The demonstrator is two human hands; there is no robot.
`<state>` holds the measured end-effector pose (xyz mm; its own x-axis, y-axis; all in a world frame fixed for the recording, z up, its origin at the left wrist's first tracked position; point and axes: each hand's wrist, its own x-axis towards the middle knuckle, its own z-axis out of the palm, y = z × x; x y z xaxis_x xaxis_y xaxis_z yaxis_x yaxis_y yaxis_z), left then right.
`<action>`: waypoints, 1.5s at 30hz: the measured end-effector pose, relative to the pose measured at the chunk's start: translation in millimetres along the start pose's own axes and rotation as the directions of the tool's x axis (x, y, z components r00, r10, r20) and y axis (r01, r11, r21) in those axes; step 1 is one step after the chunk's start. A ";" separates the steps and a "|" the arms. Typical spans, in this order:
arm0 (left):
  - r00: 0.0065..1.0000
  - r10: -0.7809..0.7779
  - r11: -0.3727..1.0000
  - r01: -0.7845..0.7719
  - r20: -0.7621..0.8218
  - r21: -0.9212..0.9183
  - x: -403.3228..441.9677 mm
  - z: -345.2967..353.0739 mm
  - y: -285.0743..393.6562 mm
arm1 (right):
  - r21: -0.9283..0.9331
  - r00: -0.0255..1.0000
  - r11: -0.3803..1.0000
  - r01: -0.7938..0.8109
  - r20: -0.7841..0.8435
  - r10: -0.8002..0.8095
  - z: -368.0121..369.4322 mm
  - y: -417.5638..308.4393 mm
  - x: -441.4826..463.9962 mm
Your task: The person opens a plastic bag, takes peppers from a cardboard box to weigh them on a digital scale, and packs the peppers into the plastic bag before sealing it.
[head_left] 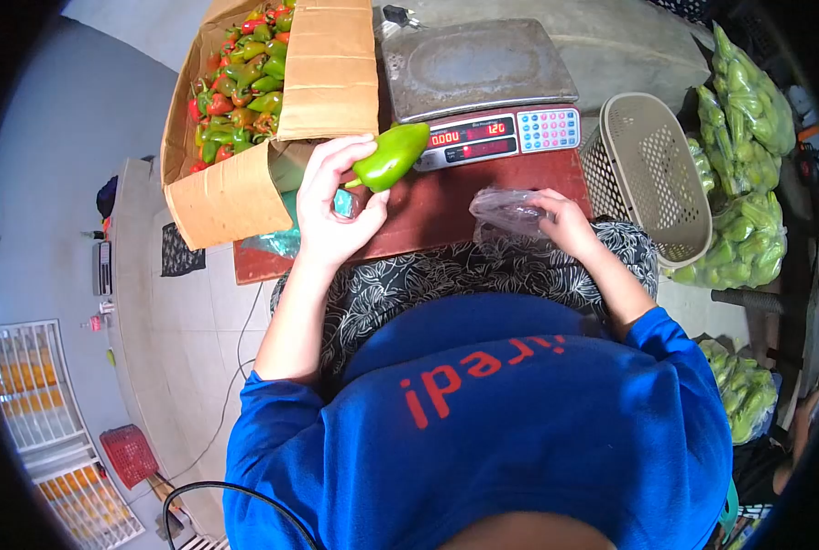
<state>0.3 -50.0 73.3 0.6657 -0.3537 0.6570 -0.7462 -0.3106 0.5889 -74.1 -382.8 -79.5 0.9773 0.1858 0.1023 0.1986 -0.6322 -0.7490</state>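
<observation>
My left hand [331, 197] is closed around one end of a green bell pepper [394, 156], lifted over the red-brown table [428, 215] in front of the scale. Between the fingers of my right hand [567, 225] is a clear plastic bag [508, 213], crumpled and held by its right edge near my lap. The digital scale [483, 69] has a bare metal platform, and its red digits are lit. To the left of it, an open cardboard box [331, 69] contains many red and green peppers [244, 82].
A beige plastic basket [657, 174] stands right of the scale. Beyond it are several clear bags of green peppers [747, 101]. Some teal plastic [276, 240] lies by the box. A cable [235, 376] crosses the floor at left, near a red crate [128, 454].
</observation>
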 end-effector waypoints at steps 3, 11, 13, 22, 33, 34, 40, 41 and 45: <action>1.000 0.005 1.000 -0.005 -0.007 0.015 -0.5 1.4 -2.4 | 0.014 1.000 1.000 -0.017 0.015 0.017 -0.1 -4.6 1.1; 0.900 -0.433 0.763 0.339 -0.045 -0.551 -17.1 12.5 -25.0 | 0.026 0.998 0.999 -0.034 0.048 0.032 3.7 1.1 -1.0; 0.894 -0.448 0.684 0.339 -0.006 -0.646 -15.8 14.2 -27.7 | 0.049 0.991 0.994 -0.100 0.091 0.096 -0.4 -6.6 2.0; 0.658 -0.616 -0.426 0.184 0.433 -0.886 -20.6 29.2 -25.9 | 0.076 0.993 0.992 -0.102 0.075 0.096 3.2 3.3 1.6; 0.686 -0.545 -0.416 0.278 0.482 -0.866 -22.9 36.2 -15.6 | 0.058 0.996 0.996 -0.073 0.055 0.070 3.8 4.1 1.5; 0.686 -0.543 -0.418 0.278 0.484 -0.865 -22.9 36.0 -15.2 | 0.061 0.995 0.994 -0.085 0.060 0.082 3.6 3.4 1.6; 0.698 -0.526 -0.416 0.288 0.486 -0.863 -23.7 37.4 -14.7 | 0.071 0.991 0.990 -0.118 0.072 0.113 2.6 0.9 2.0; 0.694 -0.532 -0.407 0.292 0.485 -0.865 -23.8 37.6 -14.2 | 0.067 0.995 0.994 -0.090 0.059 0.086 4.2 3.9 1.6; 0.682 -0.549 -0.334 0.351 0.483 -0.875 -21.1 33.1 -7.9 | 0.058 0.999 0.998 -0.034 0.043 0.031 6.5 9.8 1.6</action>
<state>-8.0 -69.3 39.2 0.8618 -0.4967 -0.1026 0.4862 0.7514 0.4461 -71.1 -383.8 -90.9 0.9789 0.1980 0.0507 0.1608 -0.5933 -0.7887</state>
